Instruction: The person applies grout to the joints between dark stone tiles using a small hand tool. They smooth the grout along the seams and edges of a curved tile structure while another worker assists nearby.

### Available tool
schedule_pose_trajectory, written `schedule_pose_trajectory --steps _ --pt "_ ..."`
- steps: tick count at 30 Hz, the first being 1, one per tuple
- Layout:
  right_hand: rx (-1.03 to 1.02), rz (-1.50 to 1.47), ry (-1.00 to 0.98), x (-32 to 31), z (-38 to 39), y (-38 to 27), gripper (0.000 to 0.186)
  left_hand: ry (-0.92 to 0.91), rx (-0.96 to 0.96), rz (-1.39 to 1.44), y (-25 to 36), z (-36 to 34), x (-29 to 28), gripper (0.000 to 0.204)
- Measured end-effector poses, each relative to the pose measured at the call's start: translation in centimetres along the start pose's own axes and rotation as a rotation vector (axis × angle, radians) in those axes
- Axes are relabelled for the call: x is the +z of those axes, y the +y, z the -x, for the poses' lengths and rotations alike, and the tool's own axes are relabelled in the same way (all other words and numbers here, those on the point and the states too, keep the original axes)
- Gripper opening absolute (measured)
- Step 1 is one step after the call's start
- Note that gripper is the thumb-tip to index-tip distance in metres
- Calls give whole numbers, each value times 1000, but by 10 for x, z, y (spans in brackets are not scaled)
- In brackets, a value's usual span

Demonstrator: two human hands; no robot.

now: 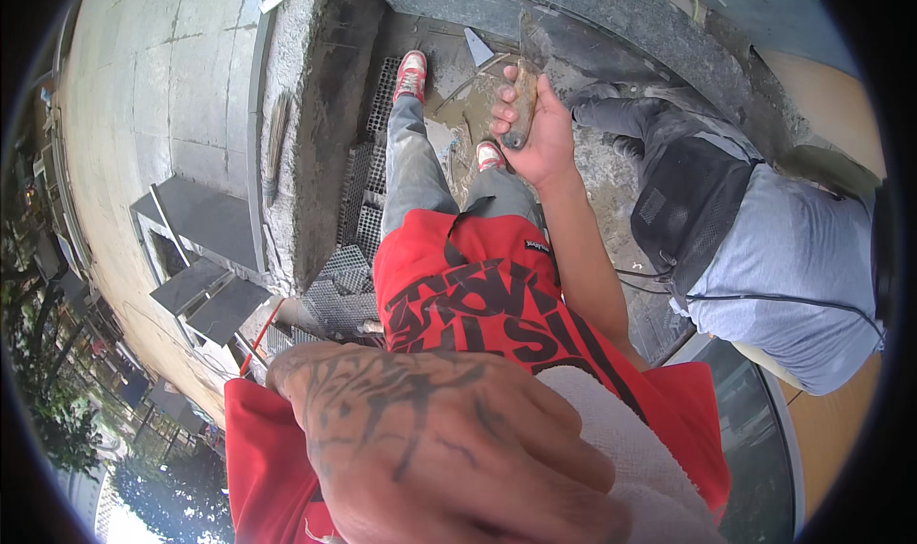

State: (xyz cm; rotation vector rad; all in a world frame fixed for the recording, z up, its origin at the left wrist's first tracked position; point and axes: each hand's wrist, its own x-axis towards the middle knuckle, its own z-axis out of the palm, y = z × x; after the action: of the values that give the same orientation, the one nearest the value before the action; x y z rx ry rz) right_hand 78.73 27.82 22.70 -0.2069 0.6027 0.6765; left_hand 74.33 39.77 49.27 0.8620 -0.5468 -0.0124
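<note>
Close to the camera, my left hand (449, 439), marked with dark lines across its back, is curled over a white towel (611, 415). Its fingertips are hidden beneath the fist, but the cloth lies bunched against them. Farther out, my right hand (540, 128) is raised, palm turned up, over the muddy floor. Its fingers close around the worn, dirt-caked handle of a narrow-bladed hand tool (522, 109). The blade points away from me and blends into the background, so its exact shape is unclear.
A co-worker in a grey shirt (783, 267) with a black waist bag (693, 205) bends at my right, a cable across them. A rough concrete ledge (310, 133) runs left. Perforated black plastic panels (353, 267), dark slabs (205, 219) and a pale triangular piece (479, 47) lie around.
</note>
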Motion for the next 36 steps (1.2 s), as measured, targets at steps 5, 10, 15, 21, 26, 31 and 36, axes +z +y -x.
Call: schedule_pose_trajectory --steps 5,10,15,21,26,31,36 --pt "-194 177 234 4 -39 -31 44 -61 73 285 -8 -45 -78 39" --pt "-356 526 465 13 -31 -46 41 -1 -53 648 2 -98 -156 31" --pt "-235 1224 525 52 -118 -63 24 -71 -120 980 -12 -131 -182 28" --pt "-27 1665 333 85 -289 -95 40 41 -311 569 -62 -111 -252 29" --pt "-396 2490 60 84 -365 -134 49 795 -531 -783 -99 -17 -372 34" --pt "-426 2759 -235 86 -403 -165 53 1242 -878 -1279 -142 115 -510 33" --pt "-312 2977 -632 97 -437 -153 55 659 -679 -2126 -157 229 -625 28"
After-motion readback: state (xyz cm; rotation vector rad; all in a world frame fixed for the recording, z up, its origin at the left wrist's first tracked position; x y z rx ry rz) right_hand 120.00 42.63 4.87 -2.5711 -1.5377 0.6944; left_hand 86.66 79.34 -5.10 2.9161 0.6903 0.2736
